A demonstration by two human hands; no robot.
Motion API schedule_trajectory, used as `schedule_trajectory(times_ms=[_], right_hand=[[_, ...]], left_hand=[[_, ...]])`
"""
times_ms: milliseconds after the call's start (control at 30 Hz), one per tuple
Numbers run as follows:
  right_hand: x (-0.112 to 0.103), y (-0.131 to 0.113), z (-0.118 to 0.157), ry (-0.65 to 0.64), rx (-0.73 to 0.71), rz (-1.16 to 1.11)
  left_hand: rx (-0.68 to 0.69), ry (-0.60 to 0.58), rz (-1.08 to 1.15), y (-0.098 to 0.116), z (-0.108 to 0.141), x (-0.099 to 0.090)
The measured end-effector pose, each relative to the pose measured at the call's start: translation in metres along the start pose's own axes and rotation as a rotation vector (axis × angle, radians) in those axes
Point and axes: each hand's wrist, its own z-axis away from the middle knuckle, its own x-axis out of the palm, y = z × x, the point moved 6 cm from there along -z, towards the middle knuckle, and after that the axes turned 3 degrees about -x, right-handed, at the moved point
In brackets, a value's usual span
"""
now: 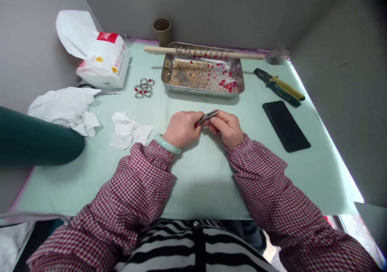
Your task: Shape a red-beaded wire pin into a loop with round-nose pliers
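My left hand (184,127), with a pale green bangle (167,144) at its wrist, is wrapped round small needle-nose pliers (209,116). Their metal jaws point right, and a bit of red and black handle shows by my thumb. My right hand (227,127) is closed in a pinch right at the jaws; whatever its fingers hold is hidden or too small to name. Beyond both hands stands a metal tray (202,91) of gold, clear, red and purple beads. Across it lies a wooden rod (252,56) with several beaded rings hung on it.
Left: beaded rings (144,88) in a pile, crumpled tissues (130,130), scissors (110,92), a tissue pack (105,62) and a dark green cylinder (39,137). Right: combination pliers (279,87) and a black phone (286,126). A brown cup (162,32) stands behind the tray.
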Motion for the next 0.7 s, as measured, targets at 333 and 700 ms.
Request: schedule_trajectory(times_ms=[333,700], right_hand=[[0.003,0.005,-0.003,0.026,0.037,-0.026],[-0.003,-0.006,-0.002,0.161,-0.107,0.208]], left_hand=[[-0.042,0.028,-0.073,-0.002,-0.002,0.001],[-0.003,0.087,-0.1,0.0,-0.002,0.0]])
